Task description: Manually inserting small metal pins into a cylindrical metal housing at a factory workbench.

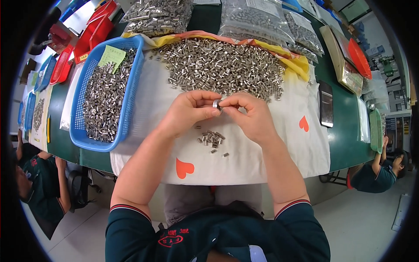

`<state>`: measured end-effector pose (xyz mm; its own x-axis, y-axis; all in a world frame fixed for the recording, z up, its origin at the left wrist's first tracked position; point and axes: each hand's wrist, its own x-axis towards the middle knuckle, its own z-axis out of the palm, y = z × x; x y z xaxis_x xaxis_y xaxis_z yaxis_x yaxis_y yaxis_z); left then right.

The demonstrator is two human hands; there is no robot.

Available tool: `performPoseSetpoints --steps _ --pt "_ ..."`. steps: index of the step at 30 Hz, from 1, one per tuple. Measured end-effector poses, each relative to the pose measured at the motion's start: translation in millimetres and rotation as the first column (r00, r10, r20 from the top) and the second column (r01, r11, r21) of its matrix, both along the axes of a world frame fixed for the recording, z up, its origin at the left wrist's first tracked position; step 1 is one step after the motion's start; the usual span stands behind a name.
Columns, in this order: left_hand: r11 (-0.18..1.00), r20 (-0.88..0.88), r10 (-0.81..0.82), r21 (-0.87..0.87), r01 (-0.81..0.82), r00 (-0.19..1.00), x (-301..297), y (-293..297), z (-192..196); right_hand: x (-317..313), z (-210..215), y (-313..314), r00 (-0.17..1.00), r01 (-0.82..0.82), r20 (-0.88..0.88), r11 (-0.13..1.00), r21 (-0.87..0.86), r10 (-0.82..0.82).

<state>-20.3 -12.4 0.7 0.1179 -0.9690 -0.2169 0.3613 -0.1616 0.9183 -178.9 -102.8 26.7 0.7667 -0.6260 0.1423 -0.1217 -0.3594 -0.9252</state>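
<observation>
Hands, left [190, 111] and right [249, 115], pinching one small metal sleeve [217, 104] together above white cloth [288, 144], near loose sleeve pile [222, 65].

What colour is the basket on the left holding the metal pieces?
Blue, a perforated plastic basket; seen clearly in the head view.

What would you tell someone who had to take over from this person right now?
Left hand: fingers pinch a small metal piece from the left.
Right hand: fingers pinch the same piece from the right, above the white cloth.
Big loose pile of such pieces lies on the cloth beyond the hands.
Small cluster lies under the hands.
Blue basket at left holds many more.
Sealed bags sit at the back.
Done: one piece picked up.
Left: most pieces are still in the big pile.
</observation>
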Motion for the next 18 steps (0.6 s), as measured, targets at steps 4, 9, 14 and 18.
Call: performPoseSetpoints --steps 4,9,14,18 --pt "1.0 0.026 -0.024 -0.004 0.024 0.999 0.9 1.2 0.9 0.9 2.4 1.7 0.998 0.038 -0.048 0.998 -0.05 -0.041" --pt "1.0 0.084 -0.017 -0.016 0.018 0.996 -1.5 1.4 -3.3 1.5 0.9 8.5 0.989 0.054 -0.116 0.949 -0.311 -0.094" --pt "1.0 0.192 0.023 0.015 -0.027 0.981 -0.3 2.9 -1.5 3.2 -1.2 8.9 0.991 0.057 -0.098 0.956 -0.289 -0.088" --pt "1.0 0.185 -0.027 0.011 0.026 0.982 -2.0 -0.1 1.0 -4.9 -0.9 -3.9 0.997 -0.01 -0.076 1.0 0.007 0.011"
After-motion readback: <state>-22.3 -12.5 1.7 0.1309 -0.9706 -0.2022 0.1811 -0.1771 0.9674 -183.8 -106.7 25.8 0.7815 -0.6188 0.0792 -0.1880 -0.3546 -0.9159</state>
